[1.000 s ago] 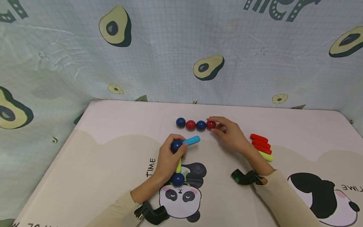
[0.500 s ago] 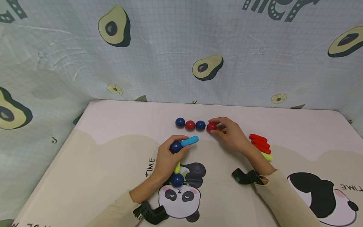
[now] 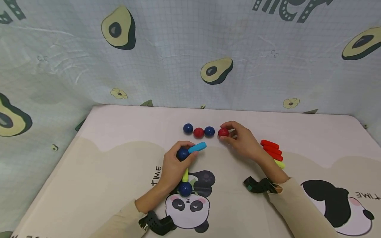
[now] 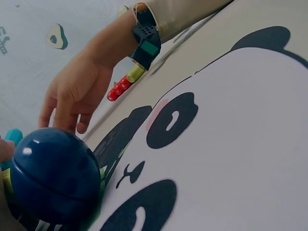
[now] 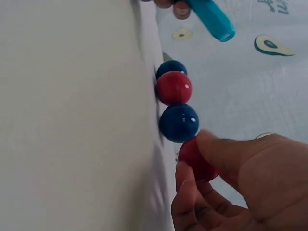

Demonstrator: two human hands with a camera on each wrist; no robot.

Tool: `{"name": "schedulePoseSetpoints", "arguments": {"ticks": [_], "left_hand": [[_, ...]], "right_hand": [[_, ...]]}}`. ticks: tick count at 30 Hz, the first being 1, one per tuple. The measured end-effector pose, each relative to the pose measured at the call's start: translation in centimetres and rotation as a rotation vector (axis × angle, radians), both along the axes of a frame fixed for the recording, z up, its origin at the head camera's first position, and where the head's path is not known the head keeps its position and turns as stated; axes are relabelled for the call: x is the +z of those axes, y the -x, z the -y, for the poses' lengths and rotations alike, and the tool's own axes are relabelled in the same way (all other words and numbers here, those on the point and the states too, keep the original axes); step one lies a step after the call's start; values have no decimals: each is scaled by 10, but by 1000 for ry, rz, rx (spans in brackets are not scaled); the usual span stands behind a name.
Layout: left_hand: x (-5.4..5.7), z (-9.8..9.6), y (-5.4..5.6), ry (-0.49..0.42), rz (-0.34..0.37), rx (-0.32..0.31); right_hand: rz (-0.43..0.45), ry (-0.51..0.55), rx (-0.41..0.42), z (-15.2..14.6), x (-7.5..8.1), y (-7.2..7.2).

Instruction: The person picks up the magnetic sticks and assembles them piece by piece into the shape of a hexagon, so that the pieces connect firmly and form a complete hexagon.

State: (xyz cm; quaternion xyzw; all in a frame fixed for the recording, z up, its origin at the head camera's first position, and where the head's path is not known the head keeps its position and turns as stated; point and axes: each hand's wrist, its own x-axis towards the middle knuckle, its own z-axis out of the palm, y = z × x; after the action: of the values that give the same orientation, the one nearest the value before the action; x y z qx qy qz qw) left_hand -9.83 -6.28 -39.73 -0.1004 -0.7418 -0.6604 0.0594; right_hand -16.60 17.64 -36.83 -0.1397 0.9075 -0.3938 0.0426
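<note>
My left hand (image 3: 175,167) grips a blue ball (image 3: 182,154) with a light blue stick (image 3: 197,147) pointing out to the right. From that ball a yellow-green stick (image 3: 185,176) runs down to a second blue ball (image 3: 185,189), which looms large in the left wrist view. Between thumb and fingers, my right hand (image 3: 242,140) pinches a red ball (image 3: 223,132) at the right end of a row. Left of it are a blue ball (image 3: 209,131), a red ball (image 3: 198,133) and another blue ball (image 3: 188,128); a small gap separates the pinched ball from them.
Several red sticks (image 3: 271,149) and a yellow-green stick (image 3: 279,164) lie side by side beyond my right forearm. A panda-printed mat (image 3: 119,185) covers the table, and an avocado-patterned sheet (image 3: 166,39) hangs behind its far edge.
My right hand has drawn the red ball slightly rightward, so a gap now parts it from the blue ball it sat against. The left hand keeps its grip, nearly still.
</note>
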Motion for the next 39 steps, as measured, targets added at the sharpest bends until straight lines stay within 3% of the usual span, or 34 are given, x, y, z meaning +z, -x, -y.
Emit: {"name": "schedulePoseSetpoints", "arguments": {"ticks": [12,25,39], "left_hand": [[-2,-1,-1,36,-34,7],[-3,-1,-1,39,-53,11],[-3,-1,1,65,-77,3]], "right_hand": [[17,182,214,8,12,-9],[25,198,286,17,15,-15],[4,181,293,17,17,-16]]}}
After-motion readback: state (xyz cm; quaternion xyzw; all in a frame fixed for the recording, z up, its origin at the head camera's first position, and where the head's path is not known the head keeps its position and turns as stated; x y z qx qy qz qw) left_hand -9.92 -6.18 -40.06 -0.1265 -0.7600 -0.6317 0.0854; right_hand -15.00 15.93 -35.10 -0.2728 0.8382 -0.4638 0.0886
